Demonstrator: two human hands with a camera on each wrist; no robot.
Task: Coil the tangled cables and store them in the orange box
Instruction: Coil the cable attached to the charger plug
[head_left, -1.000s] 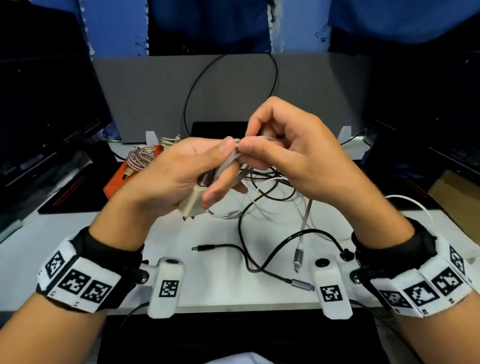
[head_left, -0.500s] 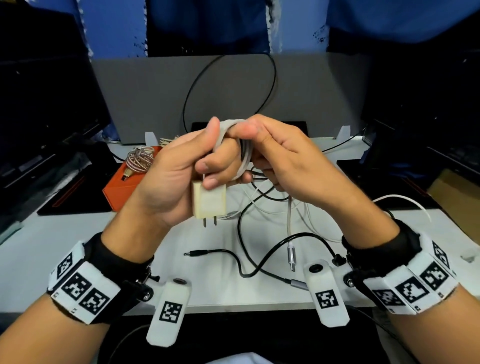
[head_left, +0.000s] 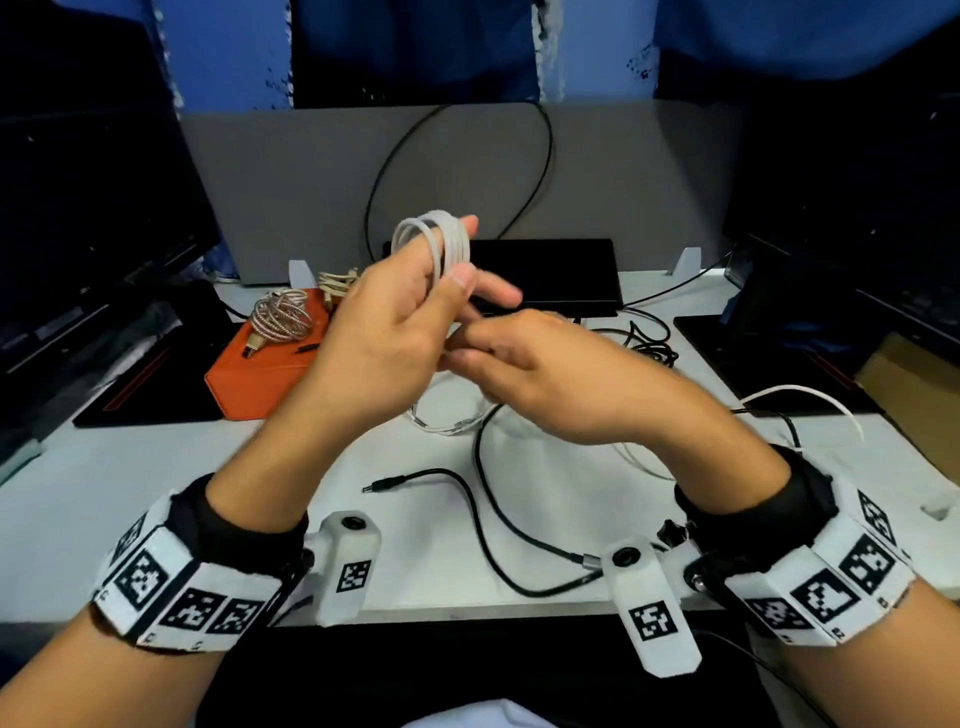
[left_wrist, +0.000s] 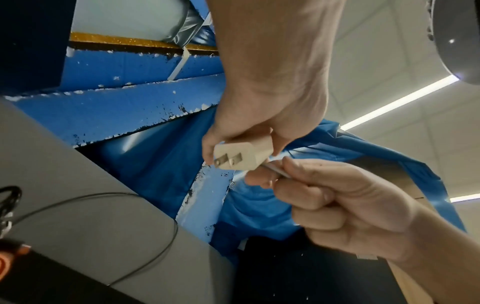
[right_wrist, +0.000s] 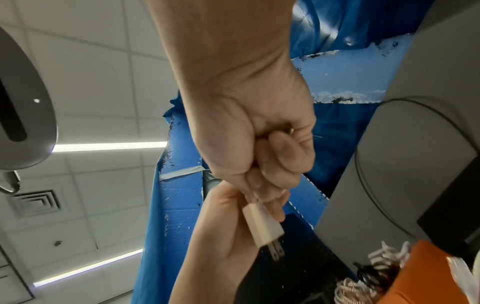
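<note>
Now higher, white cable (head_left: 434, 241) coiled round left hand (head_left: 384, 332) fingers; right hand (left_wrist: 345, 207) pinching its free end.

Black wristbands (head_left: 244, 525), seemingly fabric, with white tag-printed cuffs (head_left: 171, 587).

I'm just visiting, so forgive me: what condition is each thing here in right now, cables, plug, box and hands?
white cable: coiled in loops round the left hand's fingers
left hand: grip on the plug and coil
charger plug: held, prongs exposed
right hand: pinching the cable's end
orange box: holds a coiled braided cable
black cable: loose on table
</note>
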